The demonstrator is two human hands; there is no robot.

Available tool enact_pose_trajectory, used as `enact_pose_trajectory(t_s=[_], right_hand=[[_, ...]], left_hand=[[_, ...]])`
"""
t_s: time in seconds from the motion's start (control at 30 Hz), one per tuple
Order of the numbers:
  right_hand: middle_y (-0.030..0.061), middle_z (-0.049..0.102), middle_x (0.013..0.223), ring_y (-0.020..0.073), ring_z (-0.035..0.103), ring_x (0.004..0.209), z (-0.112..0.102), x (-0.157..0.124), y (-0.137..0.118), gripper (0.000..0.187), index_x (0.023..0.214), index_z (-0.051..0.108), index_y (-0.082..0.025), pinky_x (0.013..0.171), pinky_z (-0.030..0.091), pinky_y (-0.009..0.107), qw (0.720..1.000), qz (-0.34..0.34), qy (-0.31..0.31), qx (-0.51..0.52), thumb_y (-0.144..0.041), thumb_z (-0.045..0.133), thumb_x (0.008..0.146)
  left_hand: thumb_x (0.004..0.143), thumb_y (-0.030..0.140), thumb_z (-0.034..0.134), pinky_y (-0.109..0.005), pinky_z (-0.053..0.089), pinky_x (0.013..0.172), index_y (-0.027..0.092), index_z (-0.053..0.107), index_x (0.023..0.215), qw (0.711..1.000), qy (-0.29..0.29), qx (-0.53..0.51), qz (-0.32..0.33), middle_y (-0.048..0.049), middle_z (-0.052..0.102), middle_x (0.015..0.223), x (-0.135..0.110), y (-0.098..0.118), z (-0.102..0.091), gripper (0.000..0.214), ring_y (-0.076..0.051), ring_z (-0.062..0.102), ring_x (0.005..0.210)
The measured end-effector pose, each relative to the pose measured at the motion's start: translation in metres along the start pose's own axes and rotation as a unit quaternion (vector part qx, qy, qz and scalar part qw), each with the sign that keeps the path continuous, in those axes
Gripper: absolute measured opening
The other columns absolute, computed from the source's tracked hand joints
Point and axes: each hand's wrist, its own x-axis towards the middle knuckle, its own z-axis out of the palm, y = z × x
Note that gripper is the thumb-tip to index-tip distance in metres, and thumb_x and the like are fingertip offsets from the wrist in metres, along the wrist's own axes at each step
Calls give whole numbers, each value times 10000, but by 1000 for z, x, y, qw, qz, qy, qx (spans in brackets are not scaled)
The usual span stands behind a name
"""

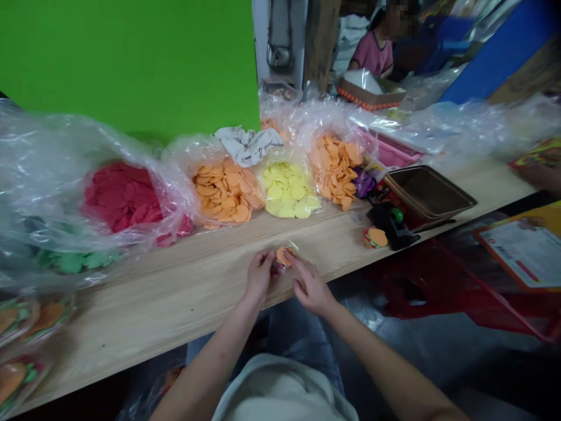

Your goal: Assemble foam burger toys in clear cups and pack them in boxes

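A small toy burger with an orange top lies in a clear plastic bag on the bench, between my two hands. My left hand is closed in a pinch at the bag's left edge. My right hand reaches in from the other side, its fingers stretched out onto the burger's orange top and its thumb apart. Another toy burger sits to the right, near a black tape dispenser with a green roll.
Along the back stand plastic bags of red pieces, orange pieces, yellow pieces and green pieces. Bagged burgers lie at the left. A brown tin stands right. A person sits beyond.
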Motion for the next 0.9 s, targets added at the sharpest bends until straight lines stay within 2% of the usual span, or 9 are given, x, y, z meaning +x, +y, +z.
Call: enact_pose_trajectory(t_s=[0.07,0.13,0.2,0.3,0.4,0.53,0.6,0.77,0.9], right_hand=[[140,490,1237,222,495,1109,-11,9,3,491,1326,327,-182,892,451,400,990,107,79,43,-214,381,839],[117,570,1038,195,570,904,-20,16,4,358,1191,448,-176,741,496,342,970,213,80,82,-301,380,863],[48,585,826,154,574,726,-24,15,-2,265,1002,520,-190,620,487,284,951,264,-58,151,-372,379,872],[-39,519,616,109,534,541,-17,-6,-22,242,872,487,-212,505,441,226,869,266,-309,281,-425,372,877],[-62,500,583,97,521,510,0,-38,-47,174,867,461,-219,480,403,198,821,228,-425,306,-378,392,872],[-54,484,630,82,477,565,22,-59,-66,105,813,468,-207,509,354,178,878,148,-391,235,-272,400,859],[-47,486,667,82,468,603,28,-56,-68,117,786,467,-201,535,358,181,884,131,-379,241,-275,411,856],[-48,494,676,94,515,586,36,-39,-65,173,811,443,-203,532,415,207,811,157,-442,350,-363,408,868],[-53,485,634,94,507,548,47,-39,-68,221,782,428,-201,509,417,212,801,204,-409,386,-411,443,850]], left_hand=[[690,397,641,-164,343,435,154,545,727,1000,-20,12,5,28,534,543,-4,3,-2,264,-74,472,451],[671,382,663,-166,344,453,149,569,715,998,-53,24,-3,26,528,537,-16,9,-10,256,-75,466,466],[679,373,664,-170,343,468,147,593,733,995,-92,44,-22,25,520,546,-36,14,-27,243,-77,458,485],[735,369,617,-180,341,502,154,618,771,979,-154,128,-38,17,523,606,-76,13,-63,219,-78,434,530],[756,377,590,-197,340,533,157,612,735,961,-179,201,-56,7,526,639,-116,-5,-98,222,-91,421,570],[776,406,554,-201,339,530,169,565,723,966,-140,194,-94,20,495,630,-151,-22,-122,243,-95,410,572],[801,404,522,-198,360,540,176,559,751,966,-152,189,-94,22,492,648,-158,-16,-125,236,-97,429,588],[741,374,595,-207,412,531,209,589,1028,937,-263,205,-102,-9,578,760,-155,13,-129,331,-116,516,601],[684,355,653,-232,453,615,228,609,1069,930,-258,253,-62,-28,618,837,-150,13,-133,408,-145,572,687]])
